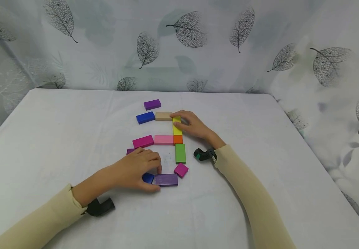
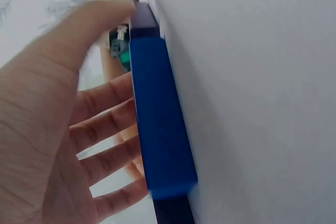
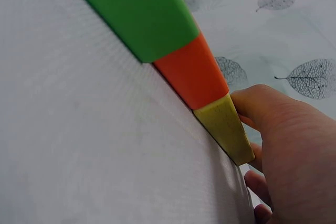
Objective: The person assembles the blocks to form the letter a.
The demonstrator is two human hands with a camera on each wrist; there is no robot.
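Observation:
My left hand (image 1: pixel 137 169) reaches over the lower left of a figure laid from coloured blocks. Its thumb and index finger straddle the left end of a dark purple block (image 1: pixel 166 180). Beside that, a blue block (image 2: pixel 160 114) lies partly hidden under the hand, the fingers behind it in the left wrist view. At the upper right, my right hand (image 1: pixel 195 125) holds a yellow block (image 1: pixel 177 128) with thumb and fingers. The yellow block stands between a tan block (image 1: pixel 163 116) and an orange block (image 3: pixel 194 72). A green block (image 1: pixel 180 153) follows below the orange one.
Pink (image 1: pixel 163 140) and magenta (image 1: pixel 143 141) blocks form a middle row. A tilted small magenta block (image 1: pixel 181 170) lies below the green one. Farther back are a blue block (image 1: pixel 145 117) and a purple block (image 1: pixel 152 104). A white cloth covers the table (image 1: pixel 58 138).

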